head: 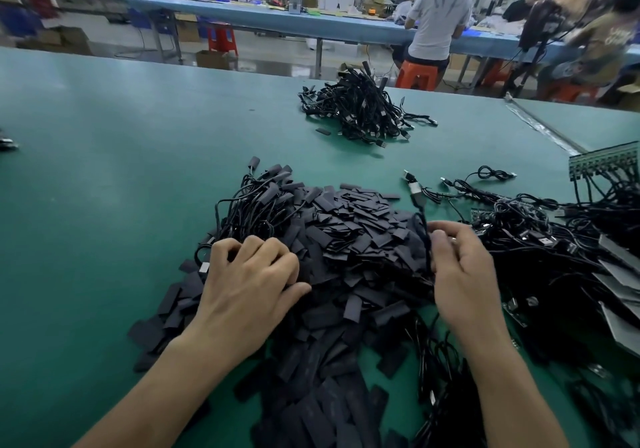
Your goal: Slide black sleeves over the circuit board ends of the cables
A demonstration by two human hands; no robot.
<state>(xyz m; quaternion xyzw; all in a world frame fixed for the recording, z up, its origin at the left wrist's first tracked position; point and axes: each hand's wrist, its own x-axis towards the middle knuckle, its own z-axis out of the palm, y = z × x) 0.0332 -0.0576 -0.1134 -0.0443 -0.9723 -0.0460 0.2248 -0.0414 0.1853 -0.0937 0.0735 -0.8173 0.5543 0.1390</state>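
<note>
A big heap of flat black sleeves (349, 239) covers the middle of the green table (104, 177). My left hand (249, 281) rests on the heap's left side with its fingers curled down into the sleeves; what they hold is hidden. My right hand (460, 271) pinches a thin black cable (423, 225) that rises to a silver USB plug (414, 187). The cable's lower end is hidden behind the hand. Sleeved cables (256, 205) lie bunched at the heap's far left.
A tangle of cables with bare circuit boards (554, 239) fills the right side, beside a green board panel (606, 163). Another cable pile (360, 111) lies farther back. A person (438, 21) sits on an orange stool at the blue bench beyond.
</note>
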